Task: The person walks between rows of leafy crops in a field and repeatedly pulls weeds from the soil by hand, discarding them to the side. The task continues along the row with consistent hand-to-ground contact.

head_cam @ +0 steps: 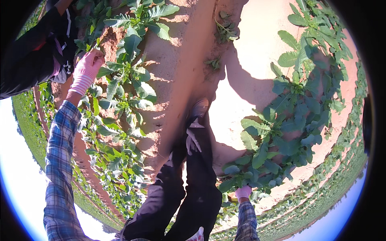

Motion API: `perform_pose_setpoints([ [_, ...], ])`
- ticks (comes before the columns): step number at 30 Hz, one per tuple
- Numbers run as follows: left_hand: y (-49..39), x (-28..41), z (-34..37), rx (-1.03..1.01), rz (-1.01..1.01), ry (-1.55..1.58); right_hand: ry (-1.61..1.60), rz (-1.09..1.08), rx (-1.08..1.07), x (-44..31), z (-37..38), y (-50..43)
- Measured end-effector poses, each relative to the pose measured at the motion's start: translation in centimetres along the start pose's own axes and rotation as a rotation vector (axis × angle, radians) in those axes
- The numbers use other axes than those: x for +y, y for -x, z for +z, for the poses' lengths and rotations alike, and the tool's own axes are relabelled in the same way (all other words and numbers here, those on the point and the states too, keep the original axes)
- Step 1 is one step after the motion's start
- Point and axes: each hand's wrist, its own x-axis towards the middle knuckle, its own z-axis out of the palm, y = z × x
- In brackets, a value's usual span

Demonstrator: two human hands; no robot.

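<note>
My left hand (90,64), in a pink glove with a striped cuff, reaches into the leafy crop row (123,72) on the left. Its fingers are drawn together beside the leaves; whether anything is between them is unclear. Low in the picture, my right hand (243,191), also gloved in pink, is at the base of the right-hand row of broad-leaved plants (283,123). Leaves hide its fingers. Both arms wear blue plaid sleeves.
Close to my left hand, another person in dark clothing (36,57) leans over the left row. My legs in dark trousers (199,168) stand on the sandy furrow (187,54) between rows. Wilted plants (226,28) lie in the furrow farther up.
</note>
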Motion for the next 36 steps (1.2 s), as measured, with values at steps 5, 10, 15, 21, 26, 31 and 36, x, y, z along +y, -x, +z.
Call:
perform_pose_setpoints([
  [5, -12.8, 1.9, 4.2, -0.373, -0.114, -0.494, 0.016, -0.004, -0.271, 0.3, -3.5, 0.8],
  [10, -15.4, -0.4, 7.3, -0.455, -0.191, -0.586, -0.258, -0.185, 0.384, 1.4, -18.6, 4.9],
  [15, -15.6, -1.0, 7.2, -0.550, -0.186, -0.588, -0.354, -0.217, 1.264, 5.2, -41.7, 2.7],
  [21, -15.5, 2.3, 5.9, -0.615, -0.337, -0.575, -0.543, 0.177, 1.207, 11.0, -60.9, -3.6],
  [26, -16.2, 3.1, 5.5, -0.703, -0.389, -0.548, -0.407, 0.318, 0.812, 9.9, -65.7, -6.3],
  [31, -16.3, 3.2, 5.4, -0.748, -0.416, -0.528, -0.130, 0.302, 0.782, 9.3, -66.7, -7.5],
  [36, -16.3, 4.2, 4.8, -0.769, -0.430, -0.560, -0.133, 0.265, 0.589, 9.9, -68.1, -8.1],
])
